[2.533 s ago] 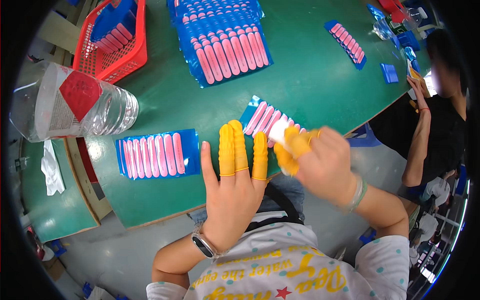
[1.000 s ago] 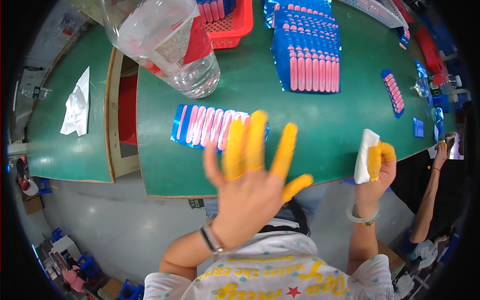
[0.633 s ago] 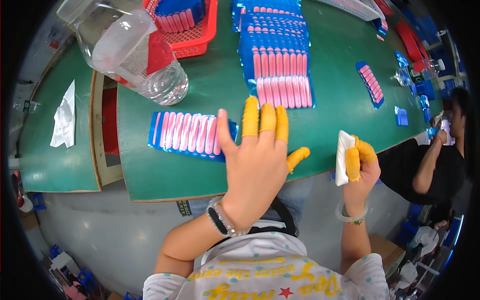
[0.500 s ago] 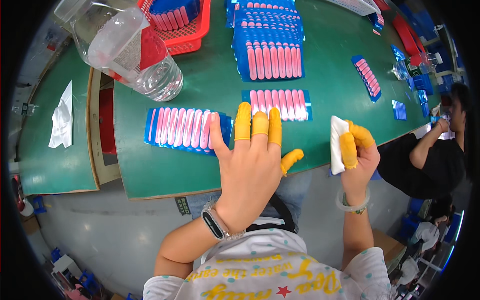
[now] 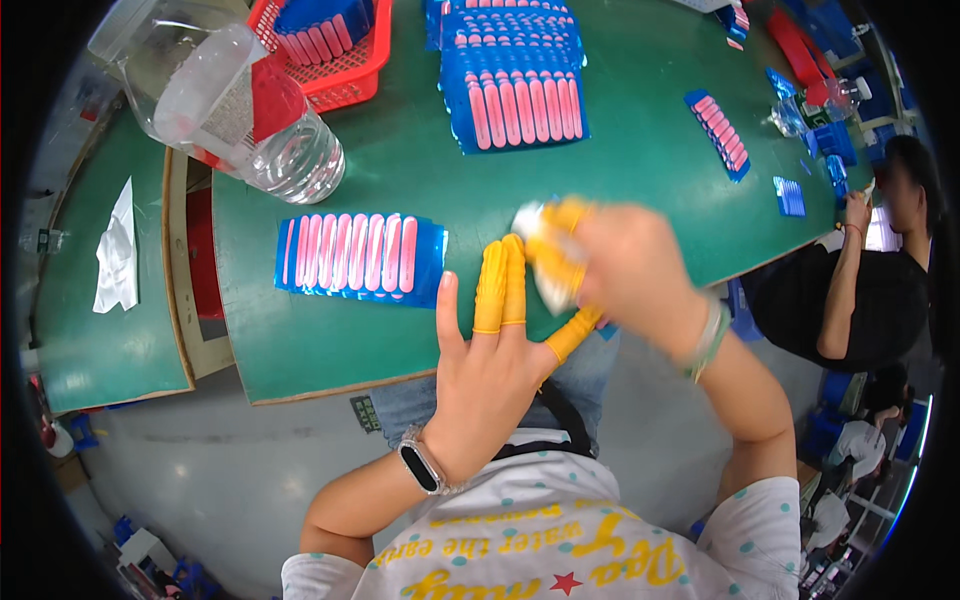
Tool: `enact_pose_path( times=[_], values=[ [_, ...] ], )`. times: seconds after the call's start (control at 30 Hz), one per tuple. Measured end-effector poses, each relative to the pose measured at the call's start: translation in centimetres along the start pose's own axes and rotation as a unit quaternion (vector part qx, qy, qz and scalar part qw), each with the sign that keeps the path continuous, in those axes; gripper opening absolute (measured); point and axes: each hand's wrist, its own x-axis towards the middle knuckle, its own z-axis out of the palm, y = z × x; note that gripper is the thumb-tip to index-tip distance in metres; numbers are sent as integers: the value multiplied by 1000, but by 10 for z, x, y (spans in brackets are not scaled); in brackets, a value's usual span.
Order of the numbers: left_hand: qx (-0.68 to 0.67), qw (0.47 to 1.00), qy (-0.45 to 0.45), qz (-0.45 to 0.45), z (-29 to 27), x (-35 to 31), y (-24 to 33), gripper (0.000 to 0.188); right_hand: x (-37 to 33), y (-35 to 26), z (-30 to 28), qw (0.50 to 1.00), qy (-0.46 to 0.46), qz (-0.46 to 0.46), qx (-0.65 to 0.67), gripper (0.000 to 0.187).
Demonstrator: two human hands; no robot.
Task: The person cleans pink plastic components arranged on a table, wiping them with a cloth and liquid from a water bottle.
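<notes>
My left hand (image 5: pixel 485 365) lies palm down near the table's front edge, its fingers stretched out and spread. Yellow finger cots cover its thumb and some of its fingers; the bare little fingertip is beside a blue sheet with pink elongated strips (image 5: pixel 350 255). Blurred by motion, my right hand (image 5: pixel 635 265) is closed on a folded white cloth (image 5: pixel 553 290), next to my left fingertips. Yellow cots are on its fingers too. A small bit of blue (image 5: pixel 606 328) shows beside my left thumb; whatever lies under my right hand is hidden.
Overlapping similar sheets (image 5: pixel 525 110) lie at the back middle. A large clear bottle (image 5: pixel 300 160) and a red basket (image 5: pixel 365 80) stand back left. White paper (image 5: pixel 118 250) lies on the left table. More sheets (image 5: pixel 718 135) lie at right, where another person (image 5: pixel 850 290) sits.
My right hand has swung left with the cloth to my left fingertips. The strip sheet that lay under my left fingertips is gone from that spot. My left hand has shifted slightly toward me.
</notes>
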Motion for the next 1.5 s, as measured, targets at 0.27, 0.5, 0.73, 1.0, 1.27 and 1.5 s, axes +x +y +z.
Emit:
enact_pose_path(
  times=[0.27, 0.5, 0.73, 1.0, 1.27, 1.5],
  values=[
    [-36, 999, 18, -12, -3, 2, -1, 52, 16, 5, 0, 992, 49, 112, 34, 21],
    [-20, 999, 36, -11, -1, 4, -1, 44, 5, 9, 1, 993, 76, 90, 14, 17],
    [-6, 1000, 27, 0, 0, 1, -3, 46, -8, -6, -4, 999, 44, -11, -7, 17],
    [-20, 1000, -10, 19, -4, 3, -6, 51, -22, -7, 0, 997, 55, -22, -40, 15],
    [-22, 999, 0, 25, -4, 4, -8, 47, -29, -13, -1, 998, 63, -20, -16, 22],
    [-65, 997, -21, 20, -7, 5, -9, 73, -43, -6, -8, 989, 97, 24, -105, 22]
  ],
)
